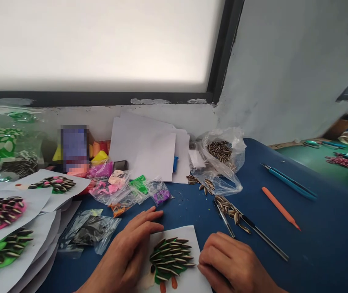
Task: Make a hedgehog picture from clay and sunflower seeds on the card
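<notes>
A white card [192,240] lies at the front of the blue table, with a clay hedgehog [170,258] on it. The hedgehog has a green body covered in striped sunflower seeds, a pale face and orange feet. Along the card's left edge rests my left hand [128,248], its fingers stretched out and holding nothing. My right hand [232,260] is closed at the card's right edge, fingers curled and pressed together; whatever they pinch is hidden. Loose sunflower seeds [230,209] lie beyond the right hand, beside a pen [265,238].
Finished hedgehog cards [3,215] are stacked at left. Bagged coloured clay [115,183], a black clay bag [91,230] and white sheets [152,150] lie farther back. A seed bag [221,152] stands at the wall. An orange clay tool [280,207] and blue tweezers [290,181] lie right.
</notes>
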{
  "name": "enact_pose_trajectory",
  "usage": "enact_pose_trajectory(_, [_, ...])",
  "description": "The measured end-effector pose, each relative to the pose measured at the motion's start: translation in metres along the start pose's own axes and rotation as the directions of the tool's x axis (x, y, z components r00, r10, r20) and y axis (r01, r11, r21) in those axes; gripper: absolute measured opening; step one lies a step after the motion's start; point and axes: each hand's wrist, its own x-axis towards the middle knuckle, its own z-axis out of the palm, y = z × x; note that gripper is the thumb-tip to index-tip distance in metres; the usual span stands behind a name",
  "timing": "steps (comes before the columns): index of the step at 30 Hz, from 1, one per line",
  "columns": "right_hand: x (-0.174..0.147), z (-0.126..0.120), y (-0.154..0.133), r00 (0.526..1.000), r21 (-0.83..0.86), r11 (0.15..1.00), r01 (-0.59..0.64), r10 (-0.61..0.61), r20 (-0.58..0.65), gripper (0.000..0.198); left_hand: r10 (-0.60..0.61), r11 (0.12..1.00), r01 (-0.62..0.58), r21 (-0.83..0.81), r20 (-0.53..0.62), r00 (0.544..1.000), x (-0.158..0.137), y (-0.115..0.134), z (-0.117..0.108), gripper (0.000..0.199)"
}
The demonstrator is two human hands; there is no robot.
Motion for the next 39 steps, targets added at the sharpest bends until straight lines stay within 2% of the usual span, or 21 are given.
enact_pose_trajectory(6, [0.002, 0.003, 0.001, 1.000, -0.060, 0.998, 0.023, -0.023, 0.013, 0.021, -0.069, 0.998, 0.068, -0.012, -0.100, 0.993, 0.004, 0.011, -0.005, 0.038])
enact_pose_trajectory(11, [-0.001, 0.009, 0.003, 0.998, -0.157, 0.986, 0.055, -0.051, 0.030, 0.023, -0.161, 0.987, 0.158, -0.032, -0.255, 0.953, 0.011, 0.017, -0.011, 0.036])
enact_pose_trajectory(13, [-0.001, 0.011, 0.003, 0.998, -0.200, 0.977, 0.070, -0.067, 0.022, 0.023, -0.211, 0.978, 0.204, -0.054, -0.283, 0.936, 0.012, 0.016, -0.011, 0.037])
enact_pose_trajectory(16, [0.000, 0.013, 0.003, 0.997, -0.241, 0.967, 0.079, -0.078, 0.012, 0.022, -0.251, 0.968, 0.243, -0.065, -0.269, 0.930, 0.013, 0.015, -0.010, 0.039])
enact_pose_trajectory(19, [0.001, 0.014, 0.002, 0.997, -0.253, 0.964, 0.079, -0.079, 0.009, 0.020, -0.231, 0.973, 0.227, -0.047, -0.249, 0.941, 0.014, 0.015, -0.009, 0.039])
enact_pose_trajectory(26, [0.000, 0.014, 0.001, 0.997, -0.267, 0.961, 0.075, -0.079, -0.002, 0.020, -0.057, 0.989, 0.088, 0.119, -0.243, 0.968, 0.013, 0.014, -0.004, 0.038])
enact_pose_trajectory(30, [0.000, 0.013, 0.000, 0.997, -0.310, 0.948, 0.074, -0.069, 0.026, 0.028, -0.011, 0.980, 0.058, 0.192, -0.240, 0.971, 0.011, 0.014, 0.000, 0.043])
enact_pose_trajectory(34, [0.002, 0.010, -0.002, 0.996, -0.324, 0.945, 0.044, -0.016, 0.087, 0.030, -0.050, 0.975, 0.097, 0.201, -0.226, 0.973, 0.015, 0.020, -0.005, 0.041])
enact_pose_trajectory(39, [0.004, 0.007, -0.005, 0.990, -0.326, 0.945, 0.002, 0.043, 0.131, 0.030, -0.121, 0.972, 0.157, 0.175, -0.201, 0.972, 0.016, 0.030, -0.022, 0.040])
